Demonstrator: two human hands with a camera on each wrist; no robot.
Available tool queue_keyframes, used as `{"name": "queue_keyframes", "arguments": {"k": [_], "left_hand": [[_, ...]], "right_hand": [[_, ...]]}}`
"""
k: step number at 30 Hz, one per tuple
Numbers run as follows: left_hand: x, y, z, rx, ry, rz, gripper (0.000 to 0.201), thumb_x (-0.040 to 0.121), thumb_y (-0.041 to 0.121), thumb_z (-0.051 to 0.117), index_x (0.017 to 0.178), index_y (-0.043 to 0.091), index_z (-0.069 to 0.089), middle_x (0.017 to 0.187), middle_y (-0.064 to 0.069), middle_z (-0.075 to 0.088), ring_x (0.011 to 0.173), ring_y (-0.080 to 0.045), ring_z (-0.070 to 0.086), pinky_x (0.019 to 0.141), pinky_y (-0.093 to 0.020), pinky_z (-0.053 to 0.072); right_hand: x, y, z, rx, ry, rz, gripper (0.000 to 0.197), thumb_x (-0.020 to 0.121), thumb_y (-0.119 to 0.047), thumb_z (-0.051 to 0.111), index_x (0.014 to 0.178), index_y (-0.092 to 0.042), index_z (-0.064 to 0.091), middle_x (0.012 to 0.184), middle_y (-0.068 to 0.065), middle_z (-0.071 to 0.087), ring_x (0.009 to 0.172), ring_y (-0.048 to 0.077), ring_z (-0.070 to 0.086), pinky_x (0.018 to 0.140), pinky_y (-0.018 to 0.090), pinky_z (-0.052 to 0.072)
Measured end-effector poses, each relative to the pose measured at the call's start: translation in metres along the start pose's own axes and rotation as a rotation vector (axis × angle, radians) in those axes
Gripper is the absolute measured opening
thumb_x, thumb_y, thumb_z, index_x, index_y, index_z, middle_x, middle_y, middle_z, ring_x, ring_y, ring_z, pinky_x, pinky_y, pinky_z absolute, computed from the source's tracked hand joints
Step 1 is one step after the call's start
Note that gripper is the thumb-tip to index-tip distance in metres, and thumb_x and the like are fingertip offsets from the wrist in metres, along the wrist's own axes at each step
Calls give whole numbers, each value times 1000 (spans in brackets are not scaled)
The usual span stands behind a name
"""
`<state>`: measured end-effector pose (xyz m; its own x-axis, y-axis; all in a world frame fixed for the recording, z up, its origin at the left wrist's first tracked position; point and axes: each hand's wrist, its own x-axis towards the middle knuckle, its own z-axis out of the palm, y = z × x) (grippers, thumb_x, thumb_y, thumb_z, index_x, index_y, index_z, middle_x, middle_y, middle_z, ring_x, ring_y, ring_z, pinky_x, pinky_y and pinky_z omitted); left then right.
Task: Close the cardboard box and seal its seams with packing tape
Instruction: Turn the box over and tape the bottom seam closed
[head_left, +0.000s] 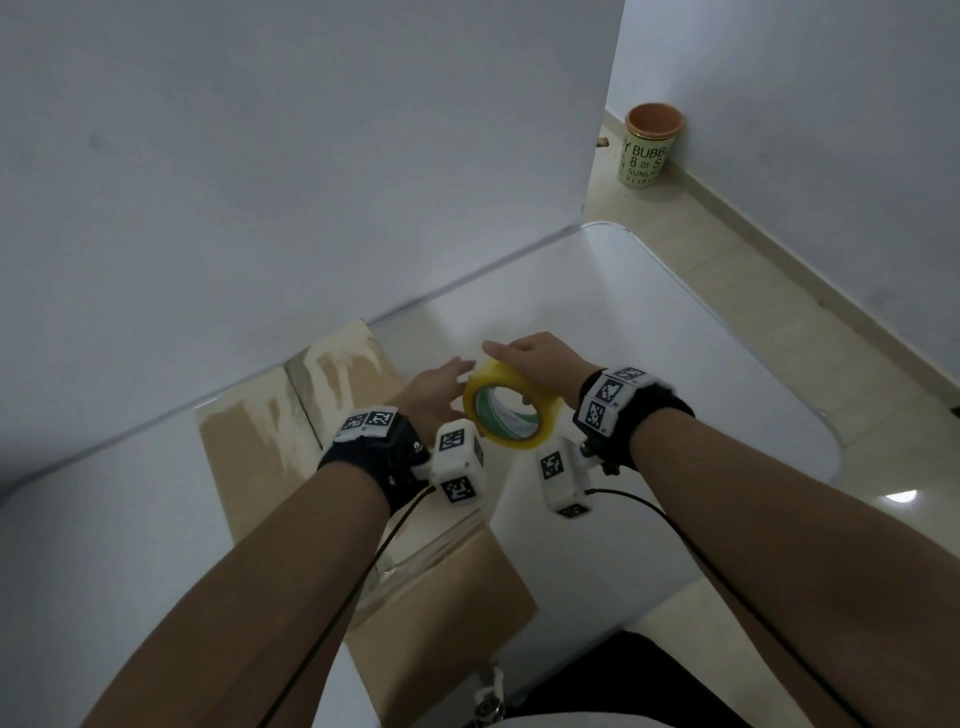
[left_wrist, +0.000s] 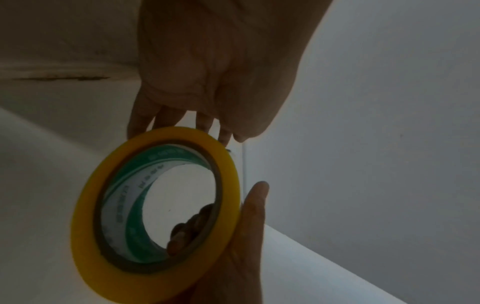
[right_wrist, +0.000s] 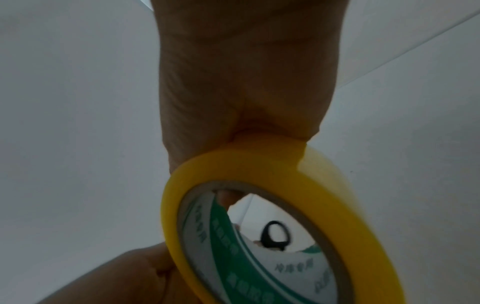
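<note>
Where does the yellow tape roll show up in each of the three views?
Head: tape roll at centre, between both hands, above the table.
Left wrist: tape roll lower left, below the fingers.
Right wrist: tape roll lower centre-right, under the palm.
Shared landmark: its green-printed inner core.

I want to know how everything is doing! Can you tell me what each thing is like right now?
Yellow roll of packing tape: held up off the table.
Right hand: grips the roll, fingers through its core.
Left hand: straight fingers touching the roll's edge.
Brown cardboard box: flaps closed, lying on the white table.
Green cup: upright on the floor.
</note>
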<state>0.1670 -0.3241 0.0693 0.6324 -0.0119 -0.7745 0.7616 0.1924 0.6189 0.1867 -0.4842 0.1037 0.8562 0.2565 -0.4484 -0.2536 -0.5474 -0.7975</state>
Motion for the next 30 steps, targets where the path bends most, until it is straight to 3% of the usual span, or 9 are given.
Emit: {"name": "queue_keyframes", "arguments": {"k": [3, 5, 7, 10, 15, 18, 22, 27, 30], "left_hand": [[-3, -2, 5, 96, -40, -7, 16, 99, 18, 49, 91, 9, 59, 102, -9, 65, 100, -36, 62, 95, -55, 50], [-2, -1, 9, 117, -75, -15, 10, 96, 11, 53, 98, 7, 61, 104, -8, 64, 99, -34, 61, 91, -51, 53], [-2, 1, 15, 89, -71, -20, 20, 96, 10, 54, 115, 10, 59, 108, -10, 61, 91, -28, 61, 67, -35, 60], [1, 1, 27, -31, -52, 46, 35, 94, -9, 46, 120, 14, 49, 95, -6, 57, 73, -17, 59, 50, -24, 54], [12, 3, 37, -256, 72, 285, 46, 84, -26, 46, 116, 7, 51, 103, -7, 52, 86, -22, 62, 63, -24, 58], [14, 12, 30, -193, 117, 430, 41, 83, -25, 50, 103, 10, 59, 105, -6, 55, 91, -22, 64, 79, -27, 55], [23, 17, 19, -44, 182, 488, 37, 85, -21, 50, 102, 9, 62, 107, -3, 56, 97, -23, 63, 83, -29, 54], [39, -15, 36, 286, 169, 310, 37, 86, -19, 46, 108, 5, 64, 99, -11, 62, 81, -17, 57, 66, -23, 47], [40, -31, 48, 327, 119, 179, 41, 86, -19, 40, 114, 1, 63, 96, -11, 60, 83, -18, 53, 67, -25, 43]], "right_hand": [[-2, -1, -11, -58, -62, -13, 38, 93, -42, 56, 90, -7, 71, 81, 9, 69, 61, 22, 66, 56, 26, 53], [-2, -1, -17, -166, -124, -14, 34, 96, -31, 53, 110, -6, 69, 108, 13, 68, 82, 20, 61, 70, 27, 50], [0, -1, -21, -267, -178, 24, 33, 96, -20, 50, 123, -5, 62, 126, 12, 60, 97, 17, 49, 84, 30, 43], [-2, -2, -25, -343, -217, 89, 36, 97, -11, 45, 130, 1, 53, 118, 13, 52, 102, 22, 44, 72, 24, 39], [-6, 12, -28, -453, -272, 57, 44, 99, -36, 44, 139, -19, 47, 143, 8, 46, 130, 27, 43, 101, 32, 34], [-11, 23, -27, -636, -360, 42, 36, 95, -36, 48, 129, -29, 59, 137, -1, 53, 123, 21, 49, 103, 34, 37], [-14, 39, -30, -517, -330, 81, 33, 96, -31, 47, 124, -25, 64, 133, 2, 56, 116, 23, 51, 101, 35, 40], [-14, 51, -39, -326, -227, 105, 30, 99, -25, 45, 122, -22, 63, 136, 5, 52, 120, 25, 47, 99, 34, 37], [-14, 62, -42, -223, -127, 122, 29, 97, -22, 48, 119, -19, 66, 135, 5, 53, 123, 25, 46, 97, 30, 35]]}}
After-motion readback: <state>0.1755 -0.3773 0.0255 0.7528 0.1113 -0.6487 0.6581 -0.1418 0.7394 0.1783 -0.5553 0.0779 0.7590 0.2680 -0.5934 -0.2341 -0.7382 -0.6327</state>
